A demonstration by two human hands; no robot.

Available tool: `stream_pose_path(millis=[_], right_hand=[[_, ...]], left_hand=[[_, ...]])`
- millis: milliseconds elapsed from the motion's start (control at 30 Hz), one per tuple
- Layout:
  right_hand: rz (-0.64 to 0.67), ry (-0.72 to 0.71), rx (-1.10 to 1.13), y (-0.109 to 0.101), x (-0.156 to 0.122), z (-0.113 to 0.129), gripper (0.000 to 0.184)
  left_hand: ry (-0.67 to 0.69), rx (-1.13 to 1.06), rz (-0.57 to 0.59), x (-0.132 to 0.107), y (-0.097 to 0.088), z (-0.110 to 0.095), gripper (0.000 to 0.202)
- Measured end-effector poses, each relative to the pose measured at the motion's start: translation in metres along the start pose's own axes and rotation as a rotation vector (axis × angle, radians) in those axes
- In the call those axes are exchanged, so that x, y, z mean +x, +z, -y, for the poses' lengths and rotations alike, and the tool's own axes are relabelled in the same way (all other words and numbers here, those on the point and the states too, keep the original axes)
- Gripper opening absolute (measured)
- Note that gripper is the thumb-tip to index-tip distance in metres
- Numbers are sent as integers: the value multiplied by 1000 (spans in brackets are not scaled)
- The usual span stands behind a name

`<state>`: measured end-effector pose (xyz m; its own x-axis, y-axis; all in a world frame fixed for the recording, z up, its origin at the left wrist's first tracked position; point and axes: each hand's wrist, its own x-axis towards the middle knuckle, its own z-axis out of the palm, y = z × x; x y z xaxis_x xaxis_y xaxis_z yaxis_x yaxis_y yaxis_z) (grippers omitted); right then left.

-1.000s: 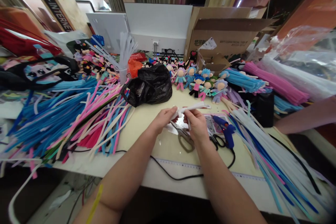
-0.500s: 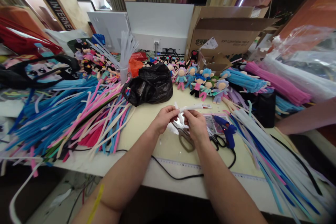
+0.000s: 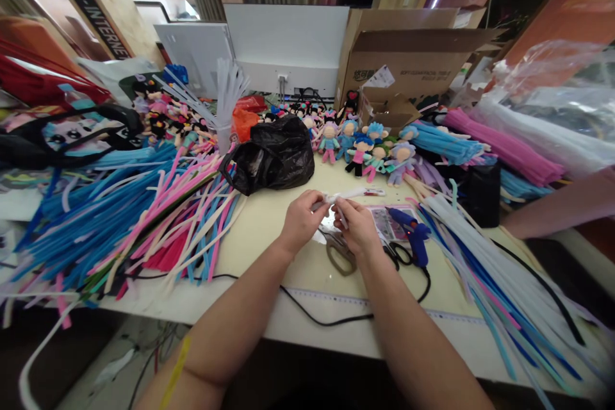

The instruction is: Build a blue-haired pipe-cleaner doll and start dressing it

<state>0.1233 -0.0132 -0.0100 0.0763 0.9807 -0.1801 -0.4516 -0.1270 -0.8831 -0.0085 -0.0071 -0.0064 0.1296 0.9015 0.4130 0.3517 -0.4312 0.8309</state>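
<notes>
My left hand (image 3: 300, 221) and my right hand (image 3: 359, 230) meet over the pale yellow table (image 3: 269, 230), both pinched on a white pipe cleaner (image 3: 353, 193) whose free end sticks out to the right. Its folded part sits between my fingertips. Beige-handled scissors (image 3: 340, 255) lie on the table just under my right hand. A blue glue gun (image 3: 412, 235) rests to the right of that hand, its black cord (image 3: 336, 319) running along the front edge.
A heap of blue, pink and white pipe cleaners (image 3: 125, 218) fills the left. A black plastic bag (image 3: 271, 157) and small dolls (image 3: 365, 147) lie behind. More long stems (image 3: 485, 269) spread right, where another person's arm (image 3: 557, 208) rests. An open cardboard box (image 3: 408, 64) stands at the back.
My hands have dropped slightly toward the table and drawn closer together. The short upright end of the pipe cleaner between my fingers has been folded down.
</notes>
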Motion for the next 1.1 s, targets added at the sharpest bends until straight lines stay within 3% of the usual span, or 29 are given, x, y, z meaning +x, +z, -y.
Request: stream_pose_path(millis=[100, 200, 333, 400, 533, 633, 767, 1100], right_hand=[[-11, 0, 19, -2, 2, -2, 32], [-9, -13, 55, -2, 3, -2, 30], [-31, -69, 84, -2, 3, 3, 30], [-37, -95, 78, -2, 2, 4, 29], [4, -116, 69, 1, 0, 2, 27], [21, -114, 40, 3, -2, 1, 26], [8, -110, -10, 4, -1, 1, 25], [-69, -57, -19, 2, 2, -3, 25]], left_hand=[[72, 84, 16, -2, 2, -3, 10], [15, -12, 29, 0, 1, -3, 10], [-367, -384, 113, 8, -7, 1, 31], [-552, -497, 114, 11, -10, 3, 26], [-700, -586, 194, 12, -9, 4, 39], [-700, -729, 236, 10, -3, 5, 40], [-651, -792, 128, 10, 1, 7, 36], [-478, -627, -20, 8, 6, 8, 28]])
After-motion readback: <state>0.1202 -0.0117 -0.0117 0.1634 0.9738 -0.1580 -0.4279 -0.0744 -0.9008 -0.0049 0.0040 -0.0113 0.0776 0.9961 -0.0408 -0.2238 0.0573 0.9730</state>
